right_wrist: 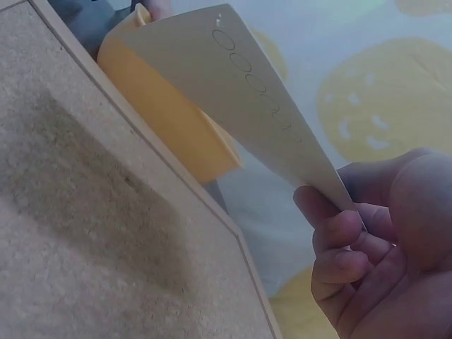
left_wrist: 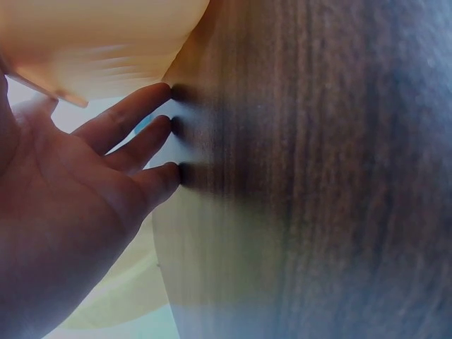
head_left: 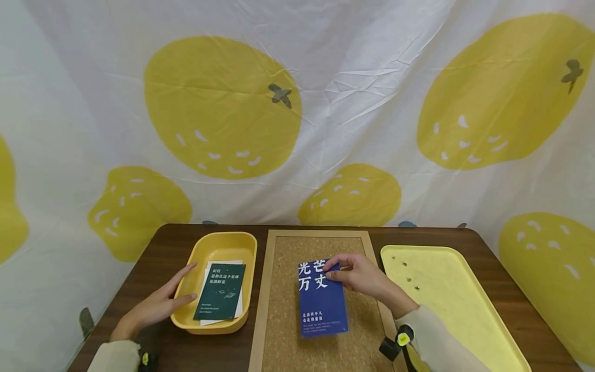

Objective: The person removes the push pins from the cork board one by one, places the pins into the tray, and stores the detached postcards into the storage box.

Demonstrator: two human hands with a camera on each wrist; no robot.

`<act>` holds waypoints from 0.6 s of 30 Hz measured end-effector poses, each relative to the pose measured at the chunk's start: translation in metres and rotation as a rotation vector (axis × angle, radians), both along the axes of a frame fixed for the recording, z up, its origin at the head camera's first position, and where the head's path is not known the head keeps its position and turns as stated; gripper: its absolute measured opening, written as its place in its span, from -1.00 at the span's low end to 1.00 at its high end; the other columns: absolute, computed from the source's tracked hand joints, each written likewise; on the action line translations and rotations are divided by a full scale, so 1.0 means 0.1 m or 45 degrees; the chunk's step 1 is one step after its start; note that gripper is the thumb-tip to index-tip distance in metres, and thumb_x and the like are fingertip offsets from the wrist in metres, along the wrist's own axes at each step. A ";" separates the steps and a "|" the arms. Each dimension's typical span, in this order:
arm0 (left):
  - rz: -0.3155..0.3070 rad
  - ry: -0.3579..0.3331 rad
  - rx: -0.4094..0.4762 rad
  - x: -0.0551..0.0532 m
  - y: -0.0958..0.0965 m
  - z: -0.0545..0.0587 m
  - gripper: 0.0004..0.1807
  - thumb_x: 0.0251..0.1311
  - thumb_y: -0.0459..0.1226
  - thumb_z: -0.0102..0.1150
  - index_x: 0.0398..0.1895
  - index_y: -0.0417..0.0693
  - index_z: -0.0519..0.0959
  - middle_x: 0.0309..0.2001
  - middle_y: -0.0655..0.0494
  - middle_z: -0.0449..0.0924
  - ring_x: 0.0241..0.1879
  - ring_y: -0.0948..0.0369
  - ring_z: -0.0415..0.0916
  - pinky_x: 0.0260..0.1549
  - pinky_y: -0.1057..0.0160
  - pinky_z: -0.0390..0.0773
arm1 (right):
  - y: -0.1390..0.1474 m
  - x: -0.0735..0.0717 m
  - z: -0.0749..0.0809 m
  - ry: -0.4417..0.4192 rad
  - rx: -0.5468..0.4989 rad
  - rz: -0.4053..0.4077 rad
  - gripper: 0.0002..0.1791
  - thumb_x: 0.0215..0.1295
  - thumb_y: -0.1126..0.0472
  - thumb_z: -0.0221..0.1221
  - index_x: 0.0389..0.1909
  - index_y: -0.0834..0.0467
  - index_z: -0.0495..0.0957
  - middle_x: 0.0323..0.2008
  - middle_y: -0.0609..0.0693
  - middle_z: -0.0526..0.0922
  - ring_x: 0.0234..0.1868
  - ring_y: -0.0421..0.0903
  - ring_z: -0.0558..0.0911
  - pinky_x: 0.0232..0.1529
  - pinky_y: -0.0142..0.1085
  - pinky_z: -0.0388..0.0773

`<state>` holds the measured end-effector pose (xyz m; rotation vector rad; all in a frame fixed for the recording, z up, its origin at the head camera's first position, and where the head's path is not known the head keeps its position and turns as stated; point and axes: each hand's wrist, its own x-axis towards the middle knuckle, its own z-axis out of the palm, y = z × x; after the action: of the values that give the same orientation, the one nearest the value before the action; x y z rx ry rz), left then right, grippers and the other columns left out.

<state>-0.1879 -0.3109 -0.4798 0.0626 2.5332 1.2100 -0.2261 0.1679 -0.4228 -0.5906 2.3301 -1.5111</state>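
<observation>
My right hand (head_left: 360, 276) pinches a blue postcard (head_left: 323, 310) with white writing near its upper right corner. The card is raised over a wood-framed cork board (head_left: 283, 310); its pale back (right_wrist: 233, 92) with a row of small circles shows in the right wrist view, and its shadow lies on the cork. At the left side of a yellow basin (head_left: 232, 240) is my left hand (head_left: 153, 307), fingers spread and extended, fingertips close to the dark tabletop in the left wrist view. Inside the basin, a dark green postcard (head_left: 223, 289) lies on white cards.
To the right of the board is a pale yellow tray (head_left: 455, 310) with several small pushpins (head_left: 404, 264) near its left edge. All stand on a dark wooden table (head_left: 418, 236). A white curtain (head_left: 362, 93) printed with yellow fruit hangs behind it.
</observation>
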 end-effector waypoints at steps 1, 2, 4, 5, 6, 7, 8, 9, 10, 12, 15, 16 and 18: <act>-0.003 0.006 -0.001 0.00 0.00 0.00 -0.04 0.31 0.04 0.19 0.60 0.20 -0.16 0.56 -0.30 -0.27 0.48 -0.30 -0.14 0.33 -0.42 -0.02 | -0.01 0.00 0.00 -0.009 -0.010 0.001 -0.83 0.32 0.24 0.26 -0.13 0.21 0.66 -0.59 -0.03 0.55 -0.73 -0.23 0.28 -0.70 -0.44 0.17; -0.004 0.014 0.003 0.00 0.00 0.00 -0.05 0.31 0.03 0.19 0.60 0.20 -0.16 0.56 -0.30 -0.27 0.48 -0.30 -0.14 0.34 -0.41 -0.01 | -0.03 -0.01 0.01 -0.012 -0.013 0.000 -0.83 0.32 0.23 0.26 -0.13 0.21 0.66 -0.58 -0.03 0.56 -0.72 -0.23 0.28 -0.69 -0.44 0.18; -0.005 0.025 0.010 0.01 0.00 0.00 -0.06 0.31 0.01 0.20 0.60 0.20 -0.14 0.57 -0.29 -0.26 0.49 -0.29 -0.14 0.34 -0.40 0.02 | -0.06 -0.01 0.01 -0.025 -0.023 0.000 -0.82 0.33 0.23 0.26 -0.12 0.21 0.65 -0.56 -0.03 0.59 -0.72 -0.23 0.28 -0.69 -0.44 0.18; -0.007 0.029 0.012 0.01 0.00 0.00 -0.06 0.31 0.01 0.20 0.60 0.20 -0.14 0.57 -0.28 -0.25 0.49 -0.29 -0.14 0.34 -0.39 0.03 | -0.08 -0.01 0.02 -0.028 -0.027 0.001 -0.82 0.33 0.22 0.25 -0.12 0.21 0.65 -0.54 -0.03 0.60 -0.71 -0.23 0.28 -0.69 -0.44 0.18; -0.007 0.030 0.013 0.01 0.00 0.00 -0.06 0.31 0.01 0.20 0.60 0.20 -0.14 0.57 -0.28 -0.25 0.49 -0.28 -0.13 0.33 -0.39 0.04 | -0.09 -0.02 0.02 -0.026 -0.028 0.002 -0.82 0.34 0.22 0.25 -0.11 0.21 0.65 -0.53 -0.03 0.60 -0.71 -0.22 0.28 -0.69 -0.44 0.18; -0.008 0.030 0.013 0.01 0.00 0.00 -0.06 0.31 0.01 0.20 0.60 0.21 -0.14 0.57 -0.28 -0.24 0.48 -0.28 -0.11 0.33 -0.39 0.06 | -0.11 -0.02 0.03 -0.024 -0.028 -0.001 -0.82 0.34 0.21 0.25 -0.11 0.20 0.65 -0.54 -0.02 0.59 -0.71 -0.22 0.28 -0.69 -0.43 0.18; -0.007 0.030 0.015 0.01 0.00 0.00 -0.07 0.31 0.01 0.20 0.60 0.21 -0.13 0.56 -0.28 -0.23 0.48 -0.28 -0.10 0.33 -0.39 0.07 | -0.13 -0.02 0.03 -0.023 -0.025 -0.006 -0.81 0.33 0.20 0.26 -0.11 0.19 0.66 -0.54 -0.03 0.59 -0.71 -0.22 0.29 -0.69 -0.43 0.18; -0.006 0.028 0.014 0.01 0.00 0.00 -0.06 0.31 0.02 0.20 0.60 0.21 -0.13 0.56 -0.28 -0.23 0.47 -0.28 -0.09 0.33 -0.39 0.07 | -0.15 -0.03 0.03 -0.020 -0.025 -0.008 -0.81 0.33 0.20 0.26 -0.11 0.18 0.66 -0.55 -0.02 0.58 -0.71 -0.21 0.29 -0.69 -0.43 0.18; -0.006 0.028 0.014 0.01 0.00 0.00 -0.07 0.31 0.02 0.20 0.60 0.21 -0.13 0.56 -0.28 -0.22 0.47 -0.27 -0.08 0.32 -0.39 0.08 | -0.17 -0.03 0.03 -0.015 -0.019 -0.014 -0.81 0.33 0.18 0.27 -0.11 0.17 0.66 -0.56 -0.03 0.58 -0.71 -0.21 0.30 -0.69 -0.43 0.18; -0.003 0.027 0.010 0.02 0.00 0.00 -0.06 0.31 0.02 0.20 0.60 0.20 -0.13 0.56 -0.28 -0.22 0.46 -0.27 -0.06 0.32 -0.38 0.09 | -0.22 -0.05 0.03 -0.002 -0.011 -0.019 -0.81 0.32 0.16 0.28 -0.12 0.14 0.67 -0.57 -0.04 0.57 -0.70 -0.21 0.31 -0.69 -0.42 0.19; 0.000 0.023 0.005 0.02 0.00 0.00 -0.06 0.31 0.04 0.19 0.60 0.20 -0.13 0.56 -0.28 -0.22 0.46 -0.27 -0.06 0.32 -0.38 0.10 | -0.30 -0.07 0.03 0.011 -0.021 -0.009 -0.82 0.32 0.16 0.28 -0.13 0.14 0.68 -0.54 -0.04 0.59 -0.70 -0.22 0.32 -0.68 -0.43 0.20; 0.001 0.022 0.003 0.02 0.01 0.00 -0.06 0.31 0.04 0.19 0.60 0.21 -0.13 0.56 -0.28 -0.21 0.47 -0.27 -0.07 0.32 -0.38 0.11 | -0.33 -0.07 0.03 0.005 -0.030 -0.005 -0.82 0.32 0.17 0.28 -0.13 0.14 0.68 -0.52 -0.05 0.60 -0.69 -0.22 0.33 -0.68 -0.43 0.21; 0.005 0.018 -0.002 0.02 0.01 0.01 -0.06 0.31 0.04 0.19 0.60 0.21 -0.13 0.56 -0.28 -0.21 0.46 -0.28 -0.06 0.31 -0.39 0.11 | -0.37 -0.08 0.03 -0.001 -0.052 0.014 -0.82 0.33 0.19 0.27 -0.12 0.16 0.67 -0.50 -0.05 0.60 -0.69 -0.22 0.32 -0.67 -0.44 0.22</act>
<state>-0.1862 -0.3098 -0.4793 0.0661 2.5477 1.2132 -0.2345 0.1305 -0.4202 -0.6114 2.2967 -1.5568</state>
